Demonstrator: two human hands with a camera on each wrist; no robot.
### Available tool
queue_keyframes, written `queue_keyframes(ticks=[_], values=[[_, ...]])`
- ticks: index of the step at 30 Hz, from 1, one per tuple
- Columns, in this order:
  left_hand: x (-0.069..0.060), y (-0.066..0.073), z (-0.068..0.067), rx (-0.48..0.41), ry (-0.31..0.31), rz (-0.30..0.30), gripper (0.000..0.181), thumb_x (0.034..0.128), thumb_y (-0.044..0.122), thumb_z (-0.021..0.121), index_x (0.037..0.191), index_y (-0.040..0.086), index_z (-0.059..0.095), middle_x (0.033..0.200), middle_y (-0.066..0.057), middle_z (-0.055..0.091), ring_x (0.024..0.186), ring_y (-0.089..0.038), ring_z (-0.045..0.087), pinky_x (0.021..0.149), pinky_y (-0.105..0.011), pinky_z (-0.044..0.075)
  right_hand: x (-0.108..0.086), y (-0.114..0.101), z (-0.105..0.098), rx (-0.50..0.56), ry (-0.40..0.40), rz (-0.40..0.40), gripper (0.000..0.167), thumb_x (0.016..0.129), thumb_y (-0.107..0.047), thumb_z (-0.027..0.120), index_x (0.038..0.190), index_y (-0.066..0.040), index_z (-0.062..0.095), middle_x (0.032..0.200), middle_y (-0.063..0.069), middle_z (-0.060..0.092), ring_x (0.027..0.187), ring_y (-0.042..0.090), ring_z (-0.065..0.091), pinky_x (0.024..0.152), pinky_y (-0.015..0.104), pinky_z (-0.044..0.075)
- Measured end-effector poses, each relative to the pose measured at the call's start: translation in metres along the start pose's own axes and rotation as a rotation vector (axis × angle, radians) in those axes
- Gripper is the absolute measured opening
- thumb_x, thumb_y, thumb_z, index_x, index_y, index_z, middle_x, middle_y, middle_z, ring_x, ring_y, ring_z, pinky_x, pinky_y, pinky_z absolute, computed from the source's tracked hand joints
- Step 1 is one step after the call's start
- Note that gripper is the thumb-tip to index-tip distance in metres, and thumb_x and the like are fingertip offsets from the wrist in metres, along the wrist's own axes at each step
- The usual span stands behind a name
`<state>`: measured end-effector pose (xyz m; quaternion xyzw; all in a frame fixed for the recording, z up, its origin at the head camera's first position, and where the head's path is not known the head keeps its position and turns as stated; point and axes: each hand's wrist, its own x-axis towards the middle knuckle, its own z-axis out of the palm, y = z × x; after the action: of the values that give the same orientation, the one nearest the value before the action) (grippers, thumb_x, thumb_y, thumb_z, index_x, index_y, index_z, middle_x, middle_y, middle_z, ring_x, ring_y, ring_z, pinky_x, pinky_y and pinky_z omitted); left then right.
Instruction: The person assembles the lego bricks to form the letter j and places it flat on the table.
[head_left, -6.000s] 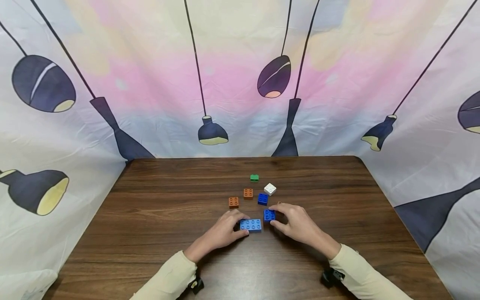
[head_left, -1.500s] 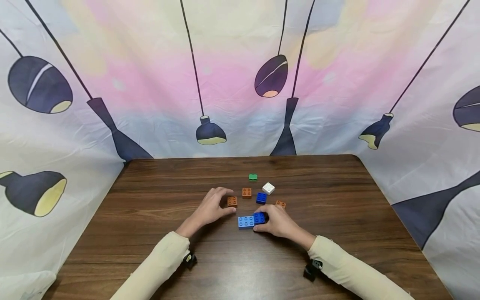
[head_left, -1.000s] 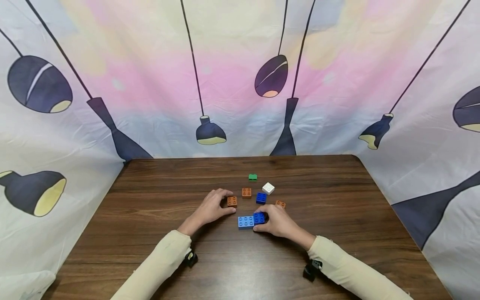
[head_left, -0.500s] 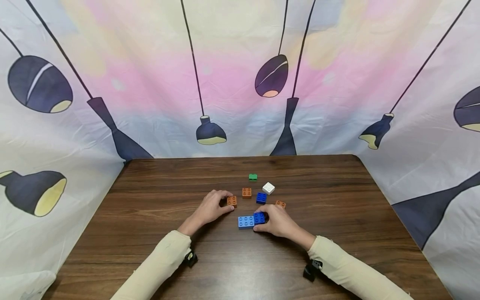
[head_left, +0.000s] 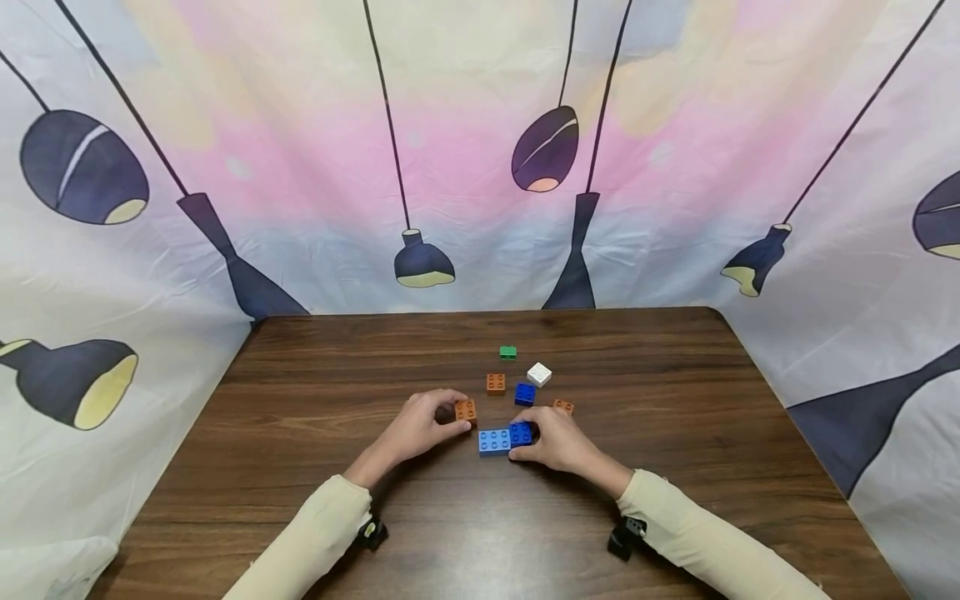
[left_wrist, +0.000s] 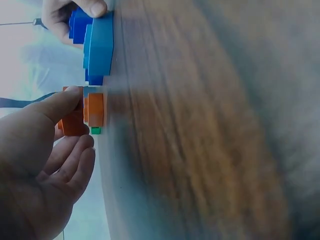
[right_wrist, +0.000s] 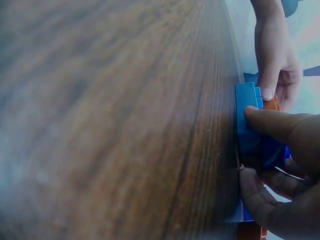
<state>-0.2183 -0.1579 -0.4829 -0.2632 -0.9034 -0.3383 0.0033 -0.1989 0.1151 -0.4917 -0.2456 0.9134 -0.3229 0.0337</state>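
My left hand (head_left: pixel 417 425) pinches an orange brick (head_left: pixel 466 411) between thumb and fingers, and in the left wrist view that orange brick (left_wrist: pixel 73 117) is raised off the table. Right of it lies a light blue brick (head_left: pixel 493 442) with a dark blue brick (head_left: pixel 521 434) on its right end. My right hand (head_left: pixel 558 440) grips this pair at the dark blue brick. In the right wrist view the thumb of my right hand (right_wrist: pixel 295 145) touches the side of the light blue brick (right_wrist: pixel 246 120), and the dark blue brick (right_wrist: pixel 273 152) stands on top of it.
Behind the hands lie another orange brick (head_left: pixel 496 384), a dark blue brick (head_left: pixel 525 394), a white brick (head_left: pixel 538 374) and a green brick (head_left: pixel 507 352). One more orange brick (head_left: pixel 563 407) is just beyond my right hand. A printed cloth hangs behind the wooden table (head_left: pixel 337 350).
My left hand has closed on the orange brick and brought it slightly nearer the light blue one. Earlier, the dark blue brick moved left onto the light blue brick, which my left hand let go.
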Motion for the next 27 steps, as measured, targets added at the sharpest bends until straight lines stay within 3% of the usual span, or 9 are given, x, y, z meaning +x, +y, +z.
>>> queue_keyframes(ticks=[5,11,27], values=[[-0.004,0.005,0.002,0.003,-0.013,0.017,0.036,0.0933,0.03,0.077,0.125,0.014,0.07,0.115,0.002,0.072,0.102,-0.012,0.067,0.088,-0.038,0.055,0.001,0.0,-0.002,0.008,-0.002,-0.002,0.037,0.079,-0.027,0.09,0.108,-0.01,0.076,0.103,0.003,0.074,0.091,0.015,0.066,0.078,0.038,0.054],[-0.01,0.01,0.004,0.037,-0.014,0.044,0.039,0.0937,0.032,0.076,0.127,0.014,0.07,0.124,-0.001,0.071,0.115,-0.019,0.065,0.095,-0.044,0.053,0.002,0.0,-0.001,0.012,-0.009,-0.002,0.039,0.079,-0.026,0.09,0.11,-0.009,0.076,0.105,0.005,0.074,0.092,0.016,0.066,0.078,0.039,0.054],[-0.014,0.02,0.012,0.089,-0.008,0.167,0.038,0.0916,0.031,0.079,0.123,0.011,0.071,0.118,-0.002,0.073,0.109,-0.019,0.067,0.093,-0.044,0.053,0.0,0.0,-0.001,-0.004,-0.009,-0.012,0.038,0.079,-0.027,0.09,0.109,-0.01,0.076,0.104,0.004,0.075,0.093,0.017,0.067,0.077,0.037,0.054]])
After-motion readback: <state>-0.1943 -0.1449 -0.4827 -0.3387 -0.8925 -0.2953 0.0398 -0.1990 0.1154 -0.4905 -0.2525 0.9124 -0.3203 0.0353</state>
